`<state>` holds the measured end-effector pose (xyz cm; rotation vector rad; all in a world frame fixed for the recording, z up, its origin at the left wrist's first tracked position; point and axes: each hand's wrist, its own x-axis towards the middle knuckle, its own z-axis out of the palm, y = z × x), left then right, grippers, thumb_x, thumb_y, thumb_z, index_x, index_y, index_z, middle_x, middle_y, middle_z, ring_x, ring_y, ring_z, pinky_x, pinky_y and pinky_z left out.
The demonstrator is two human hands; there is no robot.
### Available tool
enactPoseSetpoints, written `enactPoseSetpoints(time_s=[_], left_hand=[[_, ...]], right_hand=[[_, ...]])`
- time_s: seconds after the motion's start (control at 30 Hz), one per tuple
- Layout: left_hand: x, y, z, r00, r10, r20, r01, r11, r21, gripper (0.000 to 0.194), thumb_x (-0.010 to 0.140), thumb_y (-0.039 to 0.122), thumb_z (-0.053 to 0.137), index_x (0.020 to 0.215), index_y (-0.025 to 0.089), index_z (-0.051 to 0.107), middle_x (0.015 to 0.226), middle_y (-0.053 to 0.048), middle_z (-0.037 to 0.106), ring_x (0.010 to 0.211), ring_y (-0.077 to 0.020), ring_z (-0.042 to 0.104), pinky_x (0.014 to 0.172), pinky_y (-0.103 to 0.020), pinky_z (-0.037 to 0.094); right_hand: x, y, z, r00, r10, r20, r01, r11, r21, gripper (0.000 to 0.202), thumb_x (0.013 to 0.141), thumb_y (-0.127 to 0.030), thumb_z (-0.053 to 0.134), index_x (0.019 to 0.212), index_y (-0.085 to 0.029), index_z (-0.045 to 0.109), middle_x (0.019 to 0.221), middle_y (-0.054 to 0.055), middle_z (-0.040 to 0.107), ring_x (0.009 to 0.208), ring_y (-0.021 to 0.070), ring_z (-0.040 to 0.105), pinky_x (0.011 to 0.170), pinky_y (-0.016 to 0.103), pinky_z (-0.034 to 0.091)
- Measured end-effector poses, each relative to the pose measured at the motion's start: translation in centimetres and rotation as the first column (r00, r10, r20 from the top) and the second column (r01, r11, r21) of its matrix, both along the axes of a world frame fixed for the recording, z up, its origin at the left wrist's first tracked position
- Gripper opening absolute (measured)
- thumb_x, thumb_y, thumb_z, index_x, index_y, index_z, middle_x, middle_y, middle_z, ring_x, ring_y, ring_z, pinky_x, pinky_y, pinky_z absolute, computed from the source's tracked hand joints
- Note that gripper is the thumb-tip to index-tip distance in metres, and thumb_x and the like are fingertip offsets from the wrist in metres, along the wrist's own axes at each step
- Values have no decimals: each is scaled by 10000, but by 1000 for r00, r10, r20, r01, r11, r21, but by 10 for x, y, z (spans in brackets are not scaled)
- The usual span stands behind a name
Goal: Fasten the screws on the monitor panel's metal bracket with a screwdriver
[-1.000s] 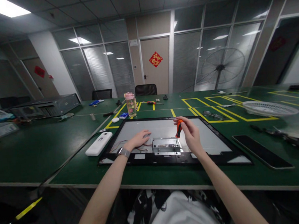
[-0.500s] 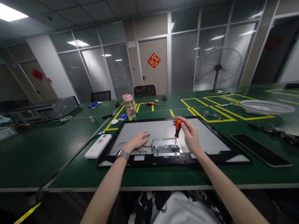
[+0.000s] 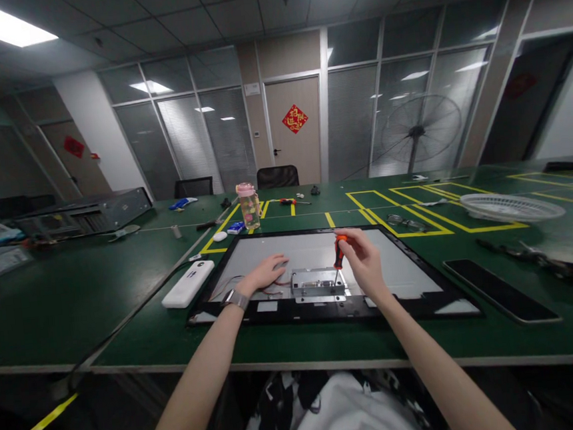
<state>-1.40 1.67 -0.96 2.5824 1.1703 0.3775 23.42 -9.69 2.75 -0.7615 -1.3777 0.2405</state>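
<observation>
A flat display panel (image 3: 309, 245) with a black frame lies on the green table, its pale grey face up. Near its front edge sits a metal bracket (image 3: 317, 287), with thin wires (image 3: 273, 290) running out to the left. My right hand (image 3: 365, 261) is closed round the orange and black handle of a screwdriver (image 3: 339, 253). The screwdriver stands nearly upright, its tip down at the right end of the bracket. My left hand (image 3: 266, 271) lies flat on the panel, fingers stretched out, just left of the bracket and over the wires.
Left of the panel lies a white power bank (image 3: 189, 285) with a cable; beyond stands a pink-lidded bottle (image 3: 249, 208). A black phone (image 3: 498, 290) and a white basket (image 3: 511, 207) are on the right. Another screwdriver (image 3: 293, 202) lies behind. A computer case (image 3: 90, 215) stands far left.
The top of the screwdriver's handle and my right fingers have shifted slightly, with the tip still at the bracket's right end. My left hand has stayed in place.
</observation>
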Motion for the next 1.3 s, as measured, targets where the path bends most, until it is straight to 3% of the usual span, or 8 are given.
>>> enactPoseSetpoints(time_s=[0.2, 0.6, 0.77, 0.87, 1.1, 1.3], left_hand=[[0, -2, 2, 1000, 7, 0, -7, 1000, -11, 444, 913, 303, 426, 1323, 154, 506, 1434, -106, 433, 1330, -211, 393, 1128, -332, 261], [1, 0, 1, 1000, 10, 17, -10, 1000, -24, 430, 912, 280, 437, 1311, 142, 517, 1430, -113, 436, 1323, -224, 401, 1129, -349, 260], [1, 0, 0, 1000, 7, 22, -7, 1000, -15, 427, 912, 274, 441, 1310, 141, 519, 1429, -113, 437, 1327, -213, 394, 1131, -341, 255], [2, 0, 0, 1000, 5, 24, -5, 1000, -13, 428, 906, 260, 442, 1306, 130, 523, 1425, -121, 440, 1320, -214, 404, 1128, -339, 261], [2, 0, 0, 1000, 6, 19, -7, 1000, 7, 427, 903, 272, 442, 1301, 142, 528, 1423, -112, 446, 1321, -207, 404, 1126, -325, 261], [1, 1, -1, 1000, 9, 23, -9, 1000, 3, 424, 902, 283, 445, 1297, 157, 531, 1423, -99, 450, 1322, -203, 404, 1126, -316, 260]], right_hand=[[-1, -1, 1, 999, -37, -22, 37, 999, 21, 136, 868, -300, 581, 973, -245, 649, 946, 48, 595, 869, 195, 585, 781, 358, 486], [-1, -3, 0, 994, 95, -48, -96, 995, -36, 234, 942, -308, 456, 1102, -243, 615, 988, 62, 659, 860, 197, 643, 813, 385, 492], [0, 1, -3, 999, -33, 14, 33, 999, 15, 147, 867, -297, 595, 990, -249, 661, 983, 59, 614, 923, 217, 599, 818, 387, 479], [1, 2, -3, 994, -106, 12, 106, 994, 41, 136, 869, -291, 587, 972, -248, 664, 973, 59, 598, 921, 216, 588, 815, 385, 475], [-1, -1, -4, 998, 31, -53, -32, 999, -31, 239, 934, -308, 474, 1128, -244, 597, 1027, 71, 648, 884, 203, 635, 801, 383, 493], [0, 0, -2, 993, -102, 55, 100, 994, 38, 169, 868, -278, 590, 1019, -245, 658, 981, 55, 586, 890, 202, 575, 801, 370, 465]])
